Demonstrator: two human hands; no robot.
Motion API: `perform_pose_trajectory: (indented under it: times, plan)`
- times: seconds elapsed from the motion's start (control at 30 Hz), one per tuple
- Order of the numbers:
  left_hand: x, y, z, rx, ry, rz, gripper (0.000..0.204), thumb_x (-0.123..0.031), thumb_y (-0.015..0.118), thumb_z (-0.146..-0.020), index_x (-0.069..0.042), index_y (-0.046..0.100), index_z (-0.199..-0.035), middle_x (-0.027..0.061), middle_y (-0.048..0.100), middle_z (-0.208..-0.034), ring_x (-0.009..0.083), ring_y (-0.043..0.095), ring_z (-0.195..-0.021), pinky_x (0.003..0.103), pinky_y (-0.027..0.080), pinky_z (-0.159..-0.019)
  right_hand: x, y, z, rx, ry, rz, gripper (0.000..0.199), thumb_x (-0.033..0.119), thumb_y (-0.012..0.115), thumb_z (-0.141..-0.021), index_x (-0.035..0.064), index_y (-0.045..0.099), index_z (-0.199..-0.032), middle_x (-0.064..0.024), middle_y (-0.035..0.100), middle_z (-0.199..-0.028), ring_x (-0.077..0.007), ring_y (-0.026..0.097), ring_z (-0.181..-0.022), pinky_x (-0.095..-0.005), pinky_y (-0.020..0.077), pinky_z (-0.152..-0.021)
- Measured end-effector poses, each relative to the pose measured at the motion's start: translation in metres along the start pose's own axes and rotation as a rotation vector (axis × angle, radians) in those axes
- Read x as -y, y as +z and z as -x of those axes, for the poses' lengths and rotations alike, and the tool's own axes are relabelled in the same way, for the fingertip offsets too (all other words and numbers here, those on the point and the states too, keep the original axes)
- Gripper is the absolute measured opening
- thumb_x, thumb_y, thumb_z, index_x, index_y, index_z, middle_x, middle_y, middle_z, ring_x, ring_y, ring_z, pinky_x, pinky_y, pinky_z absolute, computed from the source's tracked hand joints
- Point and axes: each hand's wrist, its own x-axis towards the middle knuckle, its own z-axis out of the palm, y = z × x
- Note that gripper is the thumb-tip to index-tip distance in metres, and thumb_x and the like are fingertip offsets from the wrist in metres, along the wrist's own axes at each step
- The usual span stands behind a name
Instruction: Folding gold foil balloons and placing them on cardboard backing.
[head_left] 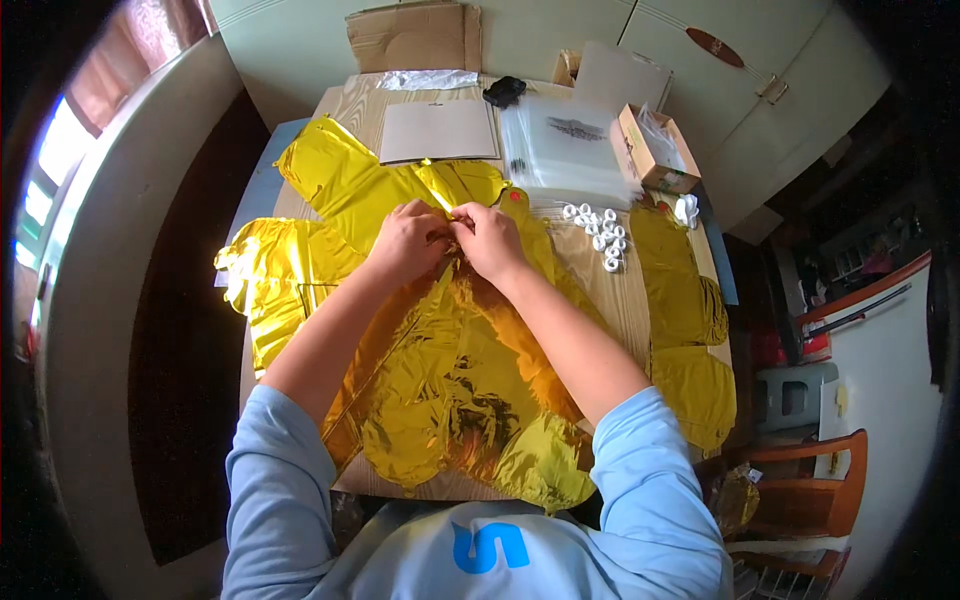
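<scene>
Both hands meet at table centre. Left hand (405,240) and right hand (488,240) are curled, fingertips pressed together, pinching one small fold of the crinkled gold foil balloon sheet (450,380) where a narrow bright strip of it rises between them. Knuckles nearly touch; no spread in either hand. What exactly sits under the fingertips is hidden by the fingers themselves.

Judgement on doing this well: the foil looks thin and creases easily, so a light, even pinch close to the fold, with the rest lying slack on the table, should keep it from tearing or slipping.

The foil spreads from the pinch toward the body, over the wooden table (600,290), with more gold pieces off to the left and along the right edge.

Outward:
- cluster of small white plastic rings (600,232), just right of the right hand
- grey card sheet (438,131), beyond the hands
- stack of clear plastic bags (565,150), right of the card
- open brown cardboard box (655,150), far right of the table
- small black object (504,91), far edge, kind unclear

Light blue sleeves (280,470) frame the near edge.
</scene>
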Motion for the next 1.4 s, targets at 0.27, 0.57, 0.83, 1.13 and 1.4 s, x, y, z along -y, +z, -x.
perform_pose_trajectory:
  times: [0.27,0.57,0.83,1.13,1.4]
  plan:
    - [0.000,-0.029,-0.033,-0.086,-0.425,0.165,0.035,-0.030,0.081,-0.083,0.002,0.071,-0.091,0.0183,0.071,-0.082,0.0227,0.068,-0.076,0.037,0.055,-0.071,0.000,-0.008,0.012,0.011,-0.161,0.345,0.019,0.014,0.069,-0.083,0.0102,0.073,-0.101,-0.0068,0.073,-0.096,-0.0293,0.064,-0.091,-0.0443,0.0437,-0.086]
    - [-0.005,-0.022,-0.007,-0.109,-0.273,0.184,0.072,-0.014,0.079,-0.078,-0.009,0.048,-0.143,0.0156,0.068,-0.115,0.0327,0.067,-0.109,0.042,0.053,-0.093,0.011,0.005,-0.008,0.080,-0.318,0.501,0.016,0.013,0.070,-0.078,0.0065,0.074,-0.092,-0.0098,0.066,-0.102,-0.0312,0.058,-0.103,-0.0446,0.0430,-0.092]
    - [0.045,-0.026,-0.015,0.026,-0.050,-0.593,0.025,-0.022,0.070,-0.085,-0.008,0.071,-0.105,0.0148,0.070,-0.091,0.0367,0.069,-0.089,0.043,0.054,-0.073,0.012,0.015,-0.025,0.182,-0.276,0.452,0.042,0.022,0.070,-0.085,0.0083,0.065,-0.124,-0.0131,0.062,-0.120,-0.0331,0.056,-0.118,-0.0469,0.0442,-0.103]
    - [0.139,-0.203,-0.066,-0.522,-0.230,-0.371,0.032,-0.031,0.055,-0.097,-0.003,0.071,-0.098,0.0196,0.072,-0.089,0.0337,0.072,-0.083,0.046,0.055,-0.076,0.013,0.016,-0.029,0.360,-0.212,0.536,0.047,0.037,0.067,-0.086,0.0135,0.064,-0.127,-0.0088,0.060,-0.132,-0.0346,0.054,-0.123,-0.0500,0.0442,-0.103]
    - [0.101,-0.369,-0.065,-0.617,-0.195,-0.675,0.034,-0.035,0.053,-0.099,-0.013,0.068,-0.120,0.0166,0.074,-0.102,0.0370,0.070,-0.094,0.048,0.054,-0.083,0.018,0.011,-0.029,0.400,-0.212,0.557,0.052,0.042,0.070,-0.087,0.0136,0.064,-0.130,-0.0101,0.058,-0.140,-0.0330,0.056,-0.125,-0.0494,0.0459,-0.102]
